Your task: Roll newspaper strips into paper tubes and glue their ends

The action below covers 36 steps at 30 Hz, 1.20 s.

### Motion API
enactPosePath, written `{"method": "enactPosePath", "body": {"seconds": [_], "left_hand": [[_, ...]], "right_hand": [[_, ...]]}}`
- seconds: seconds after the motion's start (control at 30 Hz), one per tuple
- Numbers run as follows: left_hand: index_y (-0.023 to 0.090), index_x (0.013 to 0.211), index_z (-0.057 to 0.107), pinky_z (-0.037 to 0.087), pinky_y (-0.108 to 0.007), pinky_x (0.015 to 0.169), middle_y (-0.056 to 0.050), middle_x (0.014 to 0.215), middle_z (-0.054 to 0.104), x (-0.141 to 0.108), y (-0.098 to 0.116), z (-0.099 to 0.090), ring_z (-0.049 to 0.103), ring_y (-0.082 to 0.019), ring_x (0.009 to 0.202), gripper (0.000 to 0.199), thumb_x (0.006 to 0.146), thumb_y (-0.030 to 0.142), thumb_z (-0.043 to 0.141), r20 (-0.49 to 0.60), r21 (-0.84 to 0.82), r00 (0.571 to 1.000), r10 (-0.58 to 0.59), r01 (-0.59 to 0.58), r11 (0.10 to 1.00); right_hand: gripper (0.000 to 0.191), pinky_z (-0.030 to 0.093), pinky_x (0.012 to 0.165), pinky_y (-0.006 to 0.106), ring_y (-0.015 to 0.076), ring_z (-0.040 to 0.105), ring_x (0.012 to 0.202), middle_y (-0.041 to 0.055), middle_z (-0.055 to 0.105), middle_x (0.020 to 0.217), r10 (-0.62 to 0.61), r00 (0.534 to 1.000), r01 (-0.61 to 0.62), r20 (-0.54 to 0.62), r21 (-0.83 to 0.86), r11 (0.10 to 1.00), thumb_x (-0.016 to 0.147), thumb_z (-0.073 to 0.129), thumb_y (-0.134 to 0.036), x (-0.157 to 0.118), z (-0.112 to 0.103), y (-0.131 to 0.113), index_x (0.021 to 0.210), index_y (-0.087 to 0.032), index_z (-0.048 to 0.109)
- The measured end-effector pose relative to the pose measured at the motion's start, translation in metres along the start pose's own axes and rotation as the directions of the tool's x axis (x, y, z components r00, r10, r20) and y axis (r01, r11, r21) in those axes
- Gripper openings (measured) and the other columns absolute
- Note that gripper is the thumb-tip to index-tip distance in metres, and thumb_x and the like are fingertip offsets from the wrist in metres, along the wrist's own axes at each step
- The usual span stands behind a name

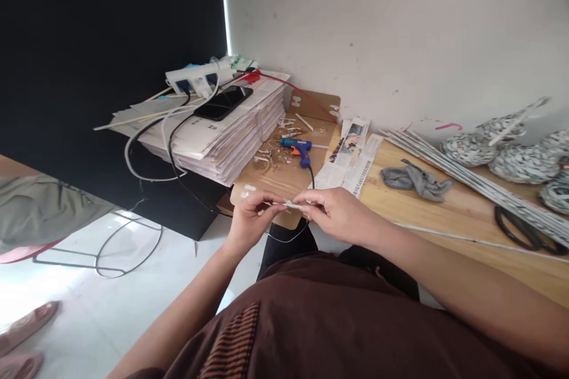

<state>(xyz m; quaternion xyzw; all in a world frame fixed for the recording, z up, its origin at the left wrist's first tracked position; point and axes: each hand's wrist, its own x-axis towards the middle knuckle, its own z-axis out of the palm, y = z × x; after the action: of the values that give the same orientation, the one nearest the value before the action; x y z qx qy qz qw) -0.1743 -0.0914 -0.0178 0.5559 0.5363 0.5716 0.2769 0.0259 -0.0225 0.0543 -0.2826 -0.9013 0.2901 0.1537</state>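
In front of my body, at the table's near edge, a small whitish piece of paper point(291, 204), apparently rolled or folded, is stretched between my fingertips. My left hand point(255, 216) pinches one end of it between thumb and fingers. The other end is in the pinch of my right hand point(333, 210); its exact shape is partly covered by my fingers. Just beyond my hands, a blue glue gun point(300, 149) with an orange trigger lies on a cardboard sheet point(253, 172) among paper scraps and glue bits. Printed newspaper strips point(344, 157) lie right of it.
A tall paper stack point(249, 142) at left carries a phone point(224, 102), a power strip point(200, 78) and looping cables. To the right are a grey cloth point(415, 180), long paper rods point(471, 183), black-handled scissors point(518, 231) and woven paper balls point(524, 160). A seated person's leg point(44, 210) shows far left.
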Motion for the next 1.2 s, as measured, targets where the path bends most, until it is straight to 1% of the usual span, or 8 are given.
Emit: {"method": "enactPosePath", "body": {"seconds": [0.1, 0.17, 0.33, 0.47, 0.63, 0.87, 1.1, 1.2], "left_hand": [[0.021, 0.085, 0.071, 0.05, -0.028, 0.07, -0.002, 0.082, 0.069, 0.005, -0.007, -0.006, 0.064, -0.016, 0.078, 0.006, 0.08, 0.025, 0.072, -0.005, 0.177, 0.986, 0.168, -0.164, 0.97], [0.022, 0.085, 0.071, 0.051, -0.029, 0.073, -0.002, 0.083, 0.069, 0.009, -0.011, -0.009, 0.064, -0.016, 0.081, 0.004, 0.082, 0.023, 0.069, -0.006, 0.251, 0.971, 0.238, -0.229, 0.941], [0.022, 0.082, 0.071, 0.051, -0.033, 0.08, -0.002, 0.084, 0.07, 0.022, -0.02, -0.016, 0.064, -0.018, 0.084, 0.005, 0.084, 0.024, 0.066, -0.027, 0.464, 0.948, 0.318, -0.27, 0.844], [0.023, 0.083, 0.071, 0.049, -0.035, 0.081, -0.003, 0.086, 0.07, 0.027, -0.03, -0.023, 0.061, -0.019, 0.085, 0.01, 0.085, 0.029, 0.065, -0.019, 0.584, 0.946, 0.323, -0.252, 0.772], [0.022, 0.086, 0.07, 0.047, -0.037, 0.086, -0.004, 0.091, 0.069, 0.027, -0.033, -0.031, 0.06, -0.02, 0.091, 0.012, 0.089, 0.027, 0.06, 0.045, 0.613, 0.953, 0.3, -0.263, 0.745], [0.019, 0.088, 0.063, 0.042, -0.04, 0.092, -0.007, 0.1, 0.064, 0.026, -0.026, -0.033, 0.057, -0.022, 0.1, 0.011, 0.091, 0.02, 0.053, 0.156, 0.634, 0.943, 0.293, -0.323, 0.703], [0.019, 0.085, 0.059, 0.041, -0.044, 0.094, -0.011, 0.106, 0.06, 0.021, -0.019, -0.027, 0.054, -0.025, 0.109, 0.011, 0.091, 0.016, 0.05, 0.188, 0.684, 0.95, 0.249, -0.309, 0.66], [0.019, 0.084, 0.058, 0.041, -0.046, 0.094, -0.012, 0.106, 0.06, 0.022, -0.019, -0.025, 0.054, -0.025, 0.109, 0.011, 0.09, 0.016, 0.05, 0.183, 0.701, 0.955, 0.235, -0.294, 0.649]], "right_hand": [[0.025, 0.043, 0.073, 0.027, 0.0155, 0.066, 0.082, 0.0007, 0.074, 0.094, -0.037, 0.999, 0.036, -0.015, -0.04, 0.999, 0.093, 0.05, -0.019, 0.01, 0.008, 0.005, 0.107, -0.025, 0.07], [0.024, 0.045, 0.076, 0.028, 0.0167, 0.066, 0.087, 0.0018, 0.073, 0.097, -0.069, 0.997, 0.065, -0.041, -0.078, 0.995, 0.093, 0.05, -0.02, 0.016, 0.013, 0.01, 0.108, -0.024, 0.07], [0.024, 0.047, 0.081, 0.03, 0.0187, 0.065, 0.09, 0.0054, 0.071, 0.1, -0.118, 0.988, 0.093, -0.103, -0.219, 0.971, 0.091, 0.054, -0.017, 0.032, 0.026, 0.023, 0.109, -0.02, 0.069], [0.022, 0.047, 0.083, 0.03, 0.0191, 0.063, 0.091, 0.0073, 0.07, 0.097, -0.149, 0.978, 0.101, -0.143, -0.299, 0.949, 0.093, 0.053, -0.018, 0.042, 0.035, 0.032, 0.105, -0.018, 0.071], [0.02, 0.045, 0.086, 0.033, 0.0196, 0.06, 0.086, 0.0074, 0.071, 0.092, -0.209, 0.967, 0.144, -0.148, -0.362, 0.921, 0.093, 0.053, -0.016, 0.047, 0.042, 0.037, 0.099, -0.017, 0.072], [0.019, 0.045, 0.086, 0.034, 0.0188, 0.061, 0.085, 0.0061, 0.071, 0.091, -0.174, 0.976, 0.132, -0.133, -0.275, 0.952, 0.091, 0.055, -0.013, 0.043, 0.041, 0.036, 0.096, -0.017, 0.073], [0.023, 0.047, 0.087, 0.033, 0.0199, 0.057, 0.092, 0.0078, 0.067, 0.096, -0.193, 0.965, 0.144, -0.177, -0.255, 0.956, 0.089, 0.058, -0.014, 0.033, 0.044, 0.039, 0.107, -0.019, 0.072], [0.027, 0.047, 0.086, 0.033, 0.0202, 0.055, 0.091, 0.0068, 0.068, 0.094, -0.224, 0.958, 0.165, -0.179, -0.292, 0.942, 0.091, 0.055, -0.015, 0.031, 0.044, 0.039, 0.113, -0.02, 0.07]]}}
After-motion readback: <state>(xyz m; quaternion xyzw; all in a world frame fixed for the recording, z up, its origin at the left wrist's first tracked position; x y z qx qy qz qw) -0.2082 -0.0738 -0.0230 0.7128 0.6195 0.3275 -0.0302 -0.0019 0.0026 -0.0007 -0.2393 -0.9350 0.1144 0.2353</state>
